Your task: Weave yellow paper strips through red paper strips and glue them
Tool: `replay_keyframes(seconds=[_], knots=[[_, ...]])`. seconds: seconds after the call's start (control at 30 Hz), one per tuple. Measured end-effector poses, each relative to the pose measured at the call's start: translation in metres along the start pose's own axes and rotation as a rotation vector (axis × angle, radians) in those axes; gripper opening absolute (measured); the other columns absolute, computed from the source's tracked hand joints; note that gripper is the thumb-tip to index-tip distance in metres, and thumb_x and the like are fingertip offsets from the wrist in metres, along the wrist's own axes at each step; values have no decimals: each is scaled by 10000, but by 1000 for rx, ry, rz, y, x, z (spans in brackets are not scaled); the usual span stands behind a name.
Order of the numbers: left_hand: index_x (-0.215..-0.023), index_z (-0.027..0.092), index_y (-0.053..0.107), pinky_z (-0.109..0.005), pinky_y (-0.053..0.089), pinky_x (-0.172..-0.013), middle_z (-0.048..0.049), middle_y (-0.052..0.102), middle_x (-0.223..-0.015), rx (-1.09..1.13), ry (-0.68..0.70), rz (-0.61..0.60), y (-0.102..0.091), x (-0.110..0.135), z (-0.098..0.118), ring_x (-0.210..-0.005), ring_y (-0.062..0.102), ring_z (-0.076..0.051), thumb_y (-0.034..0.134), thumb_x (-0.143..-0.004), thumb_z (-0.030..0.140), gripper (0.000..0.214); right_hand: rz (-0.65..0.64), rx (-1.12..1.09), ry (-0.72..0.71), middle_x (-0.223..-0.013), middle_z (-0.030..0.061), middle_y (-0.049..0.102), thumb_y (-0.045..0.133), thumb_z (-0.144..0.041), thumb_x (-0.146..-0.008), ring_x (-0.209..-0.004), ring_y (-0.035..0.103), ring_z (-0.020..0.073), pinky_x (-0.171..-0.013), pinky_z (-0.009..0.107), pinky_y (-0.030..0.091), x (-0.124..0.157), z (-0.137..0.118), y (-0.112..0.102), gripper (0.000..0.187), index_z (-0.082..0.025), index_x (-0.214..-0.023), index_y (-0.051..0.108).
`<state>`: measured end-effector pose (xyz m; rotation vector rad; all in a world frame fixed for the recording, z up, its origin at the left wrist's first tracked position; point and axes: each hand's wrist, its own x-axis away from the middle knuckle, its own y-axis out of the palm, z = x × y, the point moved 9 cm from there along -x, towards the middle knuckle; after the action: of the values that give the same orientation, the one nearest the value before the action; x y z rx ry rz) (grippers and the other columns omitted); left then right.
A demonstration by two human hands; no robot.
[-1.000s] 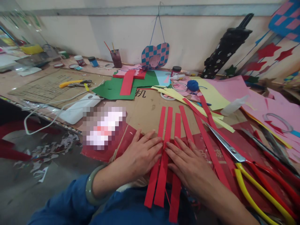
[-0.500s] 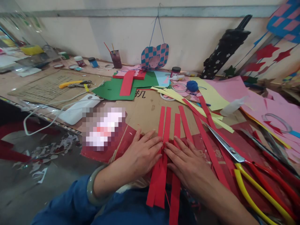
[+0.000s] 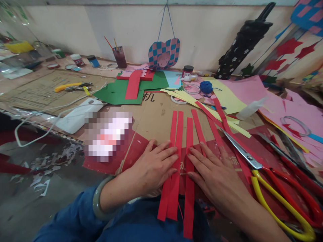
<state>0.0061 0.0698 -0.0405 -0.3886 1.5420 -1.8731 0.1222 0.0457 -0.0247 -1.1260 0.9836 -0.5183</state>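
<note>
Several red paper strips (image 3: 180,134) lie lengthwise on the cardboard sheet (image 3: 153,117), their near ends hanging over its front edge. My left hand (image 3: 157,164) rests flat with fingers extended, the fingertips on the leftmost strips. To its right, my right hand (image 3: 209,171) lies palm down, fingers stretched over another red strip (image 3: 189,188) and touching its neighbour. A narrow gap separates the two hands. Just right of my right hand are scissors (image 3: 254,161) with red and yellow handles, blades partly crossing more red strips.
A pixelated rectangle (image 3: 108,137) covers something left of my hands. Behind lie green paper (image 3: 108,92), yellow strips (image 3: 184,97) and a blue yarn ball (image 3: 206,87). Pliers (image 3: 73,86) and a white power bank-like slab (image 3: 79,116) with a cable are at left. Pink paper (image 3: 290,111) spreads right.
My right hand has shifted right, widening the gap between the hands. The red strip under it has moved slightly right and up. My left hand stays nearly in place; the view has tilted slightly down.
</note>
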Motion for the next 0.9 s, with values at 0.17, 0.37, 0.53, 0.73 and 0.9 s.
replay_keyframes(seconds=[0.17, 0.37, 0.53, 0.73, 0.9], knots=[[-1254, 171, 633, -611, 325, -1123, -113, 624, -1373, 8, -7, 47, -2, 2, 0, -1374, 481, -312, 388, -1038, 335, 365, -94, 14, -16, -1292, 90, 679, 251, -344, -1043, -1290, 547, 333, -1020, 634, 409, -7, 3, 13, 501, -176, -1174, 705], [-1243, 170, 639, -581, 331, -1113, -110, 644, -1346, -9, 6, 80, -4, 3, 0, -1347, 509, -302, 409, -1033, 335, 353, -104, 21, -45, -1302, 83, 674, 270, -284, -1039, -1273, 563, 328, -1012, 630, 425, -14, 6, 14, 466, -165, -1188, 695], [-1226, 162, 644, -577, 337, -1099, -115, 653, -1332, -23, 21, 88, -4, 2, 1, -1327, 526, -304, 395, -1037, 332, 356, -148, 27, -46, -1339, 81, 651, 302, -283, -1036, -1293, 545, 342, -995, 645, 437, -17, 8, 17, 432, -161, -1210, 679], [-1234, 152, 641, -585, 343, -1090, -123, 644, -1344, -37, 26, 76, -4, 1, 2, -1331, 521, -311, 385, -1038, 321, 363, -183, -6, -12, -1384, 93, 618, 310, -299, -1035, -1341, 500, 336, -1041, 656, 391, -17, 11, 22, 428, -180, -1246, 664], [-1261, 136, 625, -588, 349, -1091, -131, 641, -1346, -41, 30, 75, -5, 1, 3, -1346, 508, -318, 382, -1039, 322, 379, -184, -20, -26, -1375, 102, 624, 299, -306, -1036, -1338, 500, 341, -1048, 658, 378, -18, 9, 23, 441, -168, -1245, 662]])
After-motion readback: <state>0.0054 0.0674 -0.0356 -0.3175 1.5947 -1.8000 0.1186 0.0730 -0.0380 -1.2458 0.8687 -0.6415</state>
